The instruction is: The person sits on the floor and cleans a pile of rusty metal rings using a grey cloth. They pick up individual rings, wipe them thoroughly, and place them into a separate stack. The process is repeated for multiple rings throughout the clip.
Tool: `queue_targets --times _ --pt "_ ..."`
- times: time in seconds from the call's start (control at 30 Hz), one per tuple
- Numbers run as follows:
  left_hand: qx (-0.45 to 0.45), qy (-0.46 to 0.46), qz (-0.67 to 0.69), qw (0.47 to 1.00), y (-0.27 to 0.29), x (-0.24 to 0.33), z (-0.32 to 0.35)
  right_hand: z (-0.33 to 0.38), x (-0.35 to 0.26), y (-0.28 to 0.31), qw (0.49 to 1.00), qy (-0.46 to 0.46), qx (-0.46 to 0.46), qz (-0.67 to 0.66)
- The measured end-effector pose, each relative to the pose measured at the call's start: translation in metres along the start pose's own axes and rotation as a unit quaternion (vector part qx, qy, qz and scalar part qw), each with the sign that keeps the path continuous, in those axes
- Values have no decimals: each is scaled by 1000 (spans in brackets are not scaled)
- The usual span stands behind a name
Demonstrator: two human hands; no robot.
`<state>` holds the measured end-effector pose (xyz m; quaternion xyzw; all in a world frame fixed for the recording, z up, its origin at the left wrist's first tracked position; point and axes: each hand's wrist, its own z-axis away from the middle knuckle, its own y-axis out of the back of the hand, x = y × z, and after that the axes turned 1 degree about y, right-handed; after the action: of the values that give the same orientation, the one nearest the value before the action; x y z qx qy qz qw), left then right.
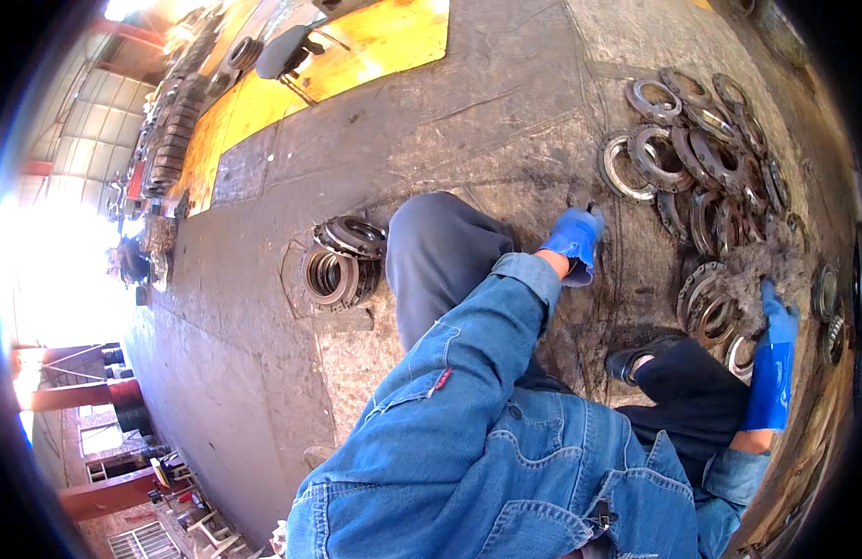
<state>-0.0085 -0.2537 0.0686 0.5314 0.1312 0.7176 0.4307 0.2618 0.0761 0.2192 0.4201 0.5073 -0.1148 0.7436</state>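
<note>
My left hand [576, 240], in a blue rubber glove, is closed low over the dark-stained floor, just left of the pile of rings. A small dark bit shows at its fingertips, too small to name. My right hand [780, 321], gloved in blue to above the wrist, is at a fuzzy grey rag [755, 284] and seems to grip its edge. That rag lies over part of a heap of dirty flat metal rings [705, 154] with notched rims. Close below it are more rings [708, 307], partly covered.
A short stack of rings [333, 278] stands left of my bent knee [440, 252]. A dark stool [286, 54] is on a yellow floor sheet [375, 51] farther off. Rows of tyres [175, 130] line the far left. My other foot [626, 363] is near the heap.
</note>
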Motion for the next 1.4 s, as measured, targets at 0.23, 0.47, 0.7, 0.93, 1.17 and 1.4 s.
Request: queue_targets --times 0.23,0.47,0.7,0.93,1.17,1.4 --pt "70 -255 -305 915 141 -38 -84 -38 34 -45 996 18 -59 -65" --pt "34 -163 -399 902 325 -1 -18 -72 74 4 823 -282 86 -485" --pt "31 -38 -27 998 371 -185 -40 -71 103 34 658 -385 114 -637" --pt "165 178 199 949 364 -342 -31 -5 -1 -15 939 -317 -45 -124" --pt "162 316 177 918 349 -300 10 5 -18 -17 931 -284 -84 -214" --pt "177 355 135 908 350 -318 3 -14 25 -13 936 -270 -46 -221"
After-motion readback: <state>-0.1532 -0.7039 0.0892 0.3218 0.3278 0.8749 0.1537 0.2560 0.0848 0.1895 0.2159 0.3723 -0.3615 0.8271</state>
